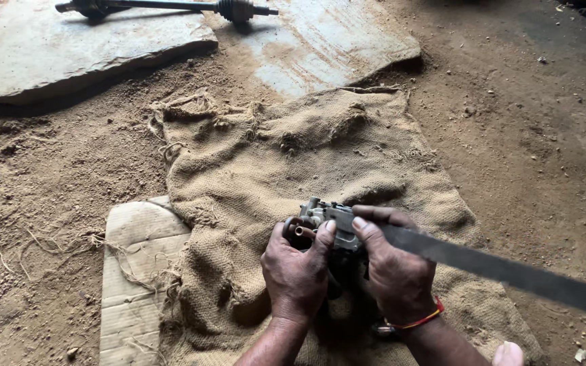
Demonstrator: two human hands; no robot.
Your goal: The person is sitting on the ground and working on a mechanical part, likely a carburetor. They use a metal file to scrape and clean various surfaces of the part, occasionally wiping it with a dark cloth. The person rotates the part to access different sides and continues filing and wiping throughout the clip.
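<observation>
A small grey metal engine part (321, 217), like a carburettor with ports and fittings, sits over a burlap sack (286, 156) on the ground. My left hand (298, 271) grips its left side, thumb over the top. My right hand (391, 261), with a red band at the wrist, holds its right side and also pins a long flat dark metal blade (503, 268) against it. The blade runs out to the lower right edge of the view.
Bare sandy dirt surrounds the sack. A piece of cardboard (133, 285) lies under the sack's left edge. Flat stone slabs (89, 47) lie at the top, with a dark axle shaft (171, 7) on them. A toe (508, 354) shows at the bottom right.
</observation>
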